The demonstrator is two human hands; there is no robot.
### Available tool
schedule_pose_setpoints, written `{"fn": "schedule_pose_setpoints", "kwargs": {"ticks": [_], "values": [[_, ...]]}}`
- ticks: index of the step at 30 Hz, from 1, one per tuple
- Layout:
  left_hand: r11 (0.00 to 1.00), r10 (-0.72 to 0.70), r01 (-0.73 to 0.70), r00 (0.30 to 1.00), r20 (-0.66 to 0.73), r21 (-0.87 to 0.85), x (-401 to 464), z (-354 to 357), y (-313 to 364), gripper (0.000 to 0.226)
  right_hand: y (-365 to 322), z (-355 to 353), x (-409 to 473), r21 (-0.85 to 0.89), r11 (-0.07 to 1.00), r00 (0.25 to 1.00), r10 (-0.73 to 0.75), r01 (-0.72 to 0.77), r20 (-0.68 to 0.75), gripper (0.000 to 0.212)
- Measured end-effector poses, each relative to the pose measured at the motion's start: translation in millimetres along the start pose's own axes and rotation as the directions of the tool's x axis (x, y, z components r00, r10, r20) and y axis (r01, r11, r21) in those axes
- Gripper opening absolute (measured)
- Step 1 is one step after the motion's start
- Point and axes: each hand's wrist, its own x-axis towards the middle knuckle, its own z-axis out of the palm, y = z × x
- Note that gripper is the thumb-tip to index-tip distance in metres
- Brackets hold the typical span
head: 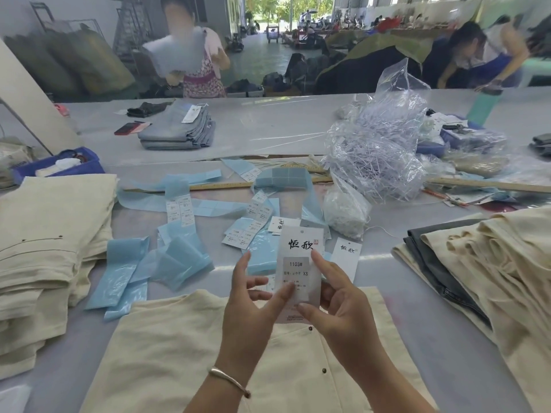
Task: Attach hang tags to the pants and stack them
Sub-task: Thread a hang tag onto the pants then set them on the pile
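Reading 1103# XS, white hang tag (299,265) in both hands.

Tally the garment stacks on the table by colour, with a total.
Cream stacks: 2, left stack and right pile
Light-blue denim stack: 1
Cream pants lying singly in front: 1
Total: 4

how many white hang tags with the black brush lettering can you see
3: one hang tag held in both hands, one lying on the table just right of it, one partly hidden behind it. More may be hidden.
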Motion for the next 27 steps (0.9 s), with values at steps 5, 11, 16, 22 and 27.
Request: {"fn": "schedule_pose_setpoints", "kwargs": {"ticks": [5,11,16,22,27], "values": [[0.839,-0.127,0.267,0.943,0.306,-0.474,4.5,-9.0,-0.4,0.065,1.4,3.1,-3.9,0.103,0.992,0.997,0.073,-0.074,0.013,0.073],[0.705,-0.085,0.288,0.942,0.325,-0.648,2.0,-8.3,-4.2,0.069,5.1,11.1,-1.8,0.398,0.894,0.974,0.227,-0.204,-0.010,0.066],[0.825,0.007,0.196,0.934,0.356,-0.530,4.4,-12.7,-8.5,0.063,5.7,10.4,2.4,0.446,0.855,0.959,0.280,-0.266,0.034,0.093],[0.872,0.028,0.191,0.900,0.435,-0.450,3.0,-7.0,-14.2,0.050,3.3,4.5,19.1,0.419,0.847,0.940,0.337,-0.328,0.055,0.080],[0.865,-0.003,0.265,0.852,0.524,-0.426,8.5,-3.0,-20.0,0.041,17.9,9.9,25.1,0.299,0.914,0.917,0.343,-0.275,-0.203,0.059]]}}
